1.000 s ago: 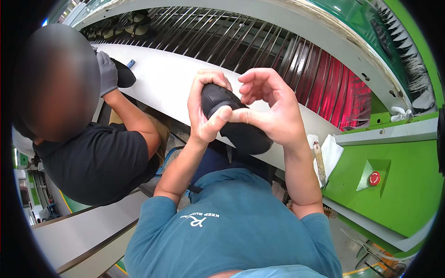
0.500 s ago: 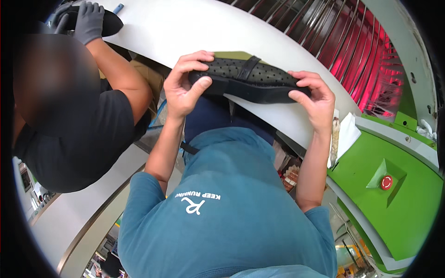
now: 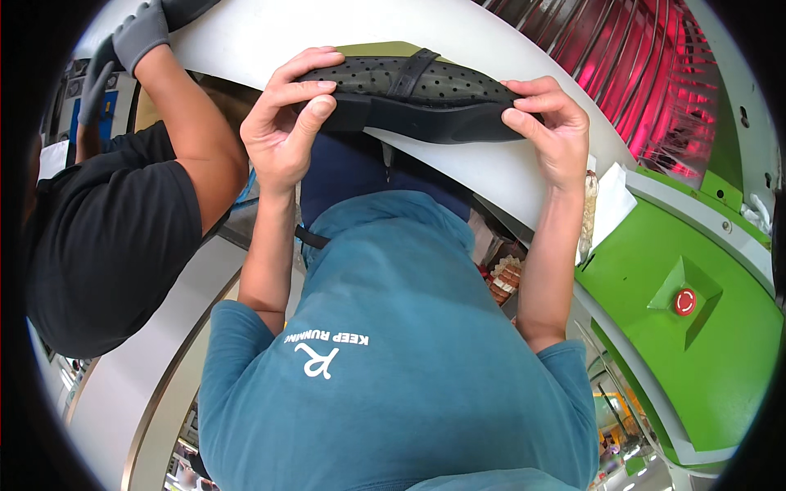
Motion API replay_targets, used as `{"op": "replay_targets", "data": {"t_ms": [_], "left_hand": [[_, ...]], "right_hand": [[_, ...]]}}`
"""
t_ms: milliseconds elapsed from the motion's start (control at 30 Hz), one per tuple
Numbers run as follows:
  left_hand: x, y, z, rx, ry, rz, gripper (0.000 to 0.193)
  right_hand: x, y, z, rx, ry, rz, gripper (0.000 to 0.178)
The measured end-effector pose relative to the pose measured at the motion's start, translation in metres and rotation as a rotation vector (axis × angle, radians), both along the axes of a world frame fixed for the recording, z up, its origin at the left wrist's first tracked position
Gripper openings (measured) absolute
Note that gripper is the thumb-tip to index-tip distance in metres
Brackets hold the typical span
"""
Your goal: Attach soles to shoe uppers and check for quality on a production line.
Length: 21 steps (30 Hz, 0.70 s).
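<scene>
Between my two hands, above the white bench, is a black shoe [image 3: 434, 90] with small perforations in its upper and a strap across it. It lies sideways, with the heel end toward my left hand [image 3: 282, 123] and the toe end toward my right hand [image 3: 557, 135]. The fingers and thumb of my left hand are closed around the heel end. My right thumb and fingers pinch the toe. An olive-coloured piece [image 3: 385, 50] shows along the shoe's far side; most of it is hidden.
The white bench [image 3: 286, 29] curves beyond the shoe. A metal wire rack [image 3: 622, 74] glows red at far right, above a green machine [image 3: 655, 360] with a red button [image 3: 685, 303]. White paper [image 3: 612, 200] lies beside it. At left, a co-worker's grey-gloved hand [image 3: 141, 37] touches a black item [image 3: 188, 10].
The shoe and both my hands sit higher and slightly farther left in view, and more of the sole's side shows. The co-worker's gloved hands have come apart. The whole view has shifted a little.
</scene>
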<state>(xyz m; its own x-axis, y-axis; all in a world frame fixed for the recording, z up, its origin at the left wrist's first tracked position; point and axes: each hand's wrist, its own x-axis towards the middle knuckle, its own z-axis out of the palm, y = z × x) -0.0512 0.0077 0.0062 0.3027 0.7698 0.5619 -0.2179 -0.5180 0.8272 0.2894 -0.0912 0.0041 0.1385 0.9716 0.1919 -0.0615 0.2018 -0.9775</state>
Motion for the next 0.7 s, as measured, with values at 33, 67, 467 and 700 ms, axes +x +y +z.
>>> {"op": "replay_targets", "data": {"t_ms": [33,67,467,700], "left_hand": [[0.000,0.000,0.001,-0.006,0.010,0.006,0.015],[0.000,0.001,0.002,-0.011,0.021,0.011,0.015],[0.007,0.006,0.022,-0.085,0.103,0.026,0.013],[0.013,0.008,0.026,-0.100,0.120,0.051,0.012]], "right_hand": [[0.001,0.001,0.002,-0.013,-0.012,0.017,0.021],[0.002,0.000,0.003,-0.014,-0.013,0.015,0.021],[-0.018,0.021,0.030,0.010,-0.359,0.052,0.030],[-0.014,0.030,0.036,-0.173,-0.171,0.108,0.030]]}}
